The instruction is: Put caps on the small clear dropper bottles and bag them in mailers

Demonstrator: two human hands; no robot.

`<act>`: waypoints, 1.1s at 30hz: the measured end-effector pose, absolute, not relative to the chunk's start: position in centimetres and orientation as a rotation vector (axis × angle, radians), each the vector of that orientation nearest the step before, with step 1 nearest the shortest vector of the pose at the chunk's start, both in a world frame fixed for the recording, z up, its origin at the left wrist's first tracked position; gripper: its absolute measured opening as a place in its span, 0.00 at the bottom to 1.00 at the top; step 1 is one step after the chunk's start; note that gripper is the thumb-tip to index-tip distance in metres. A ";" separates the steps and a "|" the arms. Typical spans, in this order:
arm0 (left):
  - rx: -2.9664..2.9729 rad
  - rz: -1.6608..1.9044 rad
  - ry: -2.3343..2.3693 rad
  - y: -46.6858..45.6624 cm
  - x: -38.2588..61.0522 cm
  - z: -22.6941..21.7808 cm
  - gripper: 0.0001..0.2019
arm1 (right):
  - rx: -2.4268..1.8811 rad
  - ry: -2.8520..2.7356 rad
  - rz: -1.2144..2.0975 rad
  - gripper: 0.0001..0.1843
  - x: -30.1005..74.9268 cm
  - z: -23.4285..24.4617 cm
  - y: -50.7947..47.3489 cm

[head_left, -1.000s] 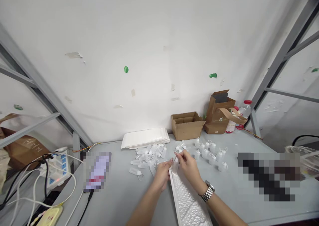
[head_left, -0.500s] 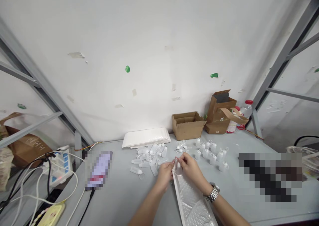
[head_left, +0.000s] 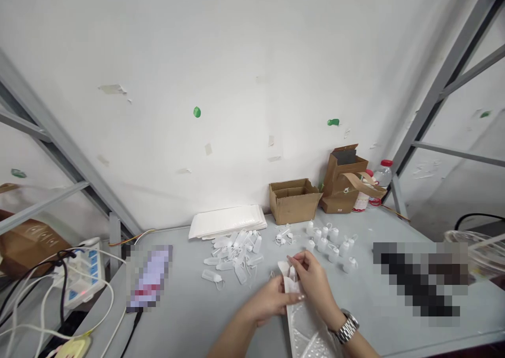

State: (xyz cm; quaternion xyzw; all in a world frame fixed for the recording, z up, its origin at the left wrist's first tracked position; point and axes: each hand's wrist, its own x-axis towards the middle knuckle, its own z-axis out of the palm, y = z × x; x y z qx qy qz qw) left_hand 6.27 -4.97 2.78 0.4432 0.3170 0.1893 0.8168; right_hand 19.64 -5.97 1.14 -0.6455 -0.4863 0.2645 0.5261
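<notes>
A white bubble mailer (head_left: 304, 324) stands between my hands, its top at the far end and its lower part running down to the bottom of the view. My left hand (head_left: 271, 298) closes on the mailer's left edge near the top, thumb across its front. On the other side, the fingers of my right hand (head_left: 310, 275) pinch the top by its flap; a watch is on that wrist. Beyond my left hand lies a loose pile of small translucent squeeze bottles (head_left: 241, 250). Several small capped bottles (head_left: 333, 252) stand upright past my right hand.
Behind the pile rests a stack of white mailers (head_left: 229, 220). An open cardboard box (head_left: 294, 206) and a brown paper bag (head_left: 340, 182) stand by the wall. At left are a blurred phone (head_left: 152, 276) on a cable and a power strip (head_left: 87, 274); a blurred dark object (head_left: 414, 284) lies right.
My left hand has slid down along the mailer's edge, its thumb now over the front. My right hand has moved slightly right and down, and the mailer's white top now shows. The view has shifted slightly.
</notes>
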 end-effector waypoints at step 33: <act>0.908 0.538 0.579 -4.2 5.5 3.2 0.26 | -1.263 -1.637 0.378 0.12 21.4 6.3 -5.2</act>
